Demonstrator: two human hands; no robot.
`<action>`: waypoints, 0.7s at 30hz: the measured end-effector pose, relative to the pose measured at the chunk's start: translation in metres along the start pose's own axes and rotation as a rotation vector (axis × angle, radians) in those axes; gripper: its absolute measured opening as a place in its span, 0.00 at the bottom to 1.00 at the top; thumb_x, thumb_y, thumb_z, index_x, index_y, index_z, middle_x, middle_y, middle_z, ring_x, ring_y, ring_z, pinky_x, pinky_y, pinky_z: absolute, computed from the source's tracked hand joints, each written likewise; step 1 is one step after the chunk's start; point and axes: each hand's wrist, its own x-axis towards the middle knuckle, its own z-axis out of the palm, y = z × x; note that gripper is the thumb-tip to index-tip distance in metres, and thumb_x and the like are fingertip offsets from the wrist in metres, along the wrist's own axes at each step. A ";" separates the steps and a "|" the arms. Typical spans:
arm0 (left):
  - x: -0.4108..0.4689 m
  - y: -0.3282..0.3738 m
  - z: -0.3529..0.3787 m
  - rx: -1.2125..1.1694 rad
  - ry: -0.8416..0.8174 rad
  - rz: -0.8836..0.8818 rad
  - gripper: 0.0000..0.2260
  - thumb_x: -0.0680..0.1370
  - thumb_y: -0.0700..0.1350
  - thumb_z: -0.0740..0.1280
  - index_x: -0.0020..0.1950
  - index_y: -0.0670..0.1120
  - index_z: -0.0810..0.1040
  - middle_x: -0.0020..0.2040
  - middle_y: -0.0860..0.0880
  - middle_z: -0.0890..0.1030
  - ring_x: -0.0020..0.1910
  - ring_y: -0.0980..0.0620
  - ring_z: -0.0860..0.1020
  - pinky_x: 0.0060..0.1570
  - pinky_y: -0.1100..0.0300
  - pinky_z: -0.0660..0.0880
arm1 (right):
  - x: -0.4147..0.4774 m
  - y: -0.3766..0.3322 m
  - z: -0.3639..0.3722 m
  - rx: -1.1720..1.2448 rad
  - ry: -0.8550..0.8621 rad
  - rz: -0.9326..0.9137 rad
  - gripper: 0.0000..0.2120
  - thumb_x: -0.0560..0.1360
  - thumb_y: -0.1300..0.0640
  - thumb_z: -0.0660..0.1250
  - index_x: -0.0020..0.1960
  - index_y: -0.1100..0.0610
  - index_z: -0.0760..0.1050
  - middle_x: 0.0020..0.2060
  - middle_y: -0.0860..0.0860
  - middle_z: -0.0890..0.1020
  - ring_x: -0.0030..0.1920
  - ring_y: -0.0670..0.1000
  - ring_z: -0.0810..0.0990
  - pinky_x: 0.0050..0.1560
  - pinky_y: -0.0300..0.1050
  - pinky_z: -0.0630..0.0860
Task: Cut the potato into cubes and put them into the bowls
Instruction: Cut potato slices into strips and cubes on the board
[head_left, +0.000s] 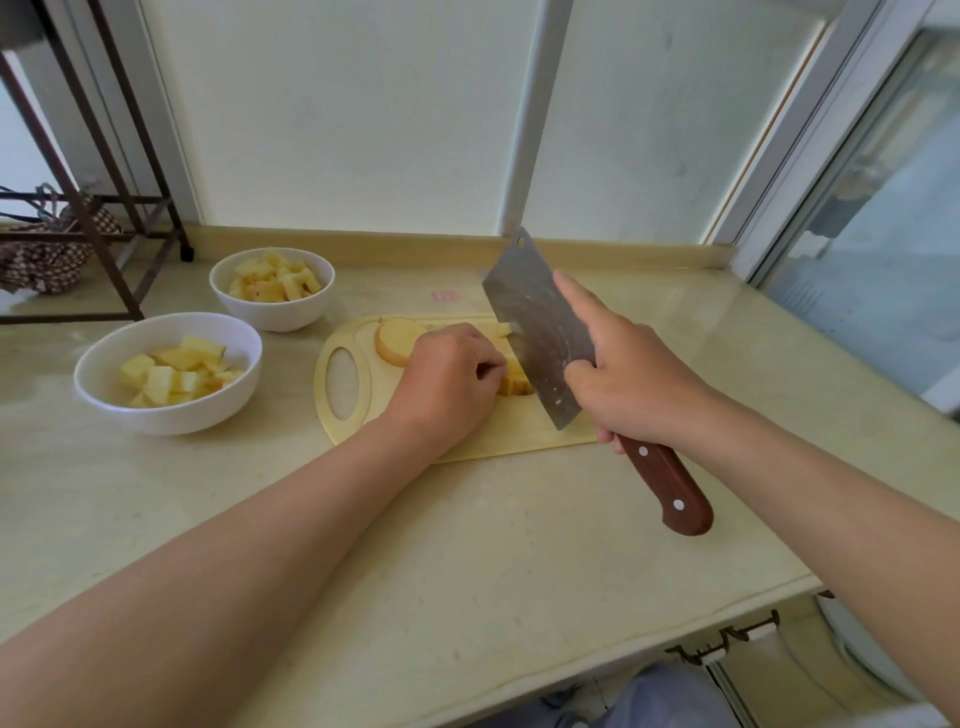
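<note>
The cleaver (535, 332) blade hides part of the potato piece (514, 382) being cut, and the left hand (447, 382) covers its other side; two white bowls (156, 410) of cubes stand left of the cutting board (353, 431); one round slice (397, 340) lies beyond the knuckles; left fingers curl onto the potato just beside the blade; the right hand (634, 384) grips the handle, forefinger along the blade.

Bright, even daylight from the window (878, 218) at right, faint soft shadows on the tabletop (467, 545), dull sheen on the cleaver blade (535, 322), wide-angle bending toward the edges, detail slightly soft
</note>
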 end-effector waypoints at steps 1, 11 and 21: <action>0.000 0.000 0.000 -0.001 0.003 0.002 0.04 0.72 0.35 0.71 0.42 0.41 0.86 0.42 0.47 0.83 0.41 0.50 0.79 0.44 0.53 0.78 | 0.000 0.000 0.000 -0.003 0.001 -0.001 0.42 0.80 0.65 0.56 0.82 0.34 0.44 0.34 0.58 0.79 0.24 0.52 0.79 0.28 0.51 0.83; 0.000 -0.001 0.001 0.008 -0.001 0.007 0.04 0.70 0.33 0.71 0.39 0.40 0.85 0.40 0.47 0.83 0.39 0.49 0.80 0.42 0.51 0.79 | -0.002 -0.004 -0.002 -0.011 0.001 -0.006 0.41 0.80 0.65 0.56 0.82 0.33 0.44 0.31 0.58 0.79 0.22 0.51 0.79 0.28 0.51 0.83; 0.001 -0.002 0.002 -0.003 -0.007 0.002 0.04 0.72 0.35 0.71 0.41 0.41 0.86 0.41 0.47 0.83 0.40 0.48 0.80 0.43 0.51 0.79 | -0.002 -0.008 -0.005 -0.109 -0.105 0.020 0.41 0.80 0.63 0.55 0.81 0.30 0.44 0.37 0.57 0.79 0.25 0.53 0.81 0.29 0.53 0.84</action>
